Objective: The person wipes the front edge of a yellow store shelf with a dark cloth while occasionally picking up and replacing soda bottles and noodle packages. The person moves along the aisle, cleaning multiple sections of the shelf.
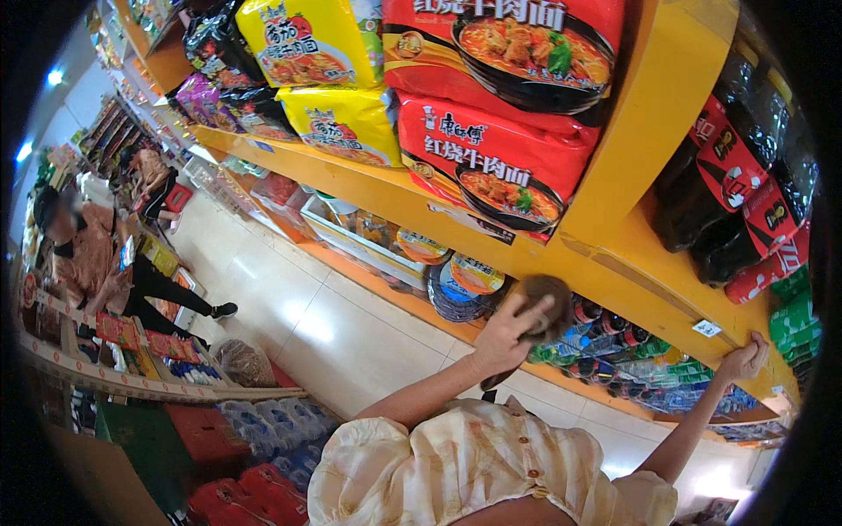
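My left hand (505, 336) holds a dark brown, soft-looking thing (551, 304), perhaps a cloth, at the front edge of a yellow shelf (526, 258); part of it hangs below the palm. At the right, the curled fingers of my right hand (746, 360) grip the same shelf's edge, near a small price tag (707, 327). Above my left hand, red instant noodle packs (493, 164) lie stacked beside yellow noodle packs (339, 125). Dark cola bottles (727, 177) with red labels stand beyond a yellow upright, above my right hand.
Instant noodle bowls (477, 271) and drink bottles (612, 352) fill the lower shelf. A tiled aisle floor (316, 309) runs alongside. Another person (92, 256) stands at the left, with someone seated (151, 177) farther back. Wrapped bottle packs (276, 424) lie at lower left.
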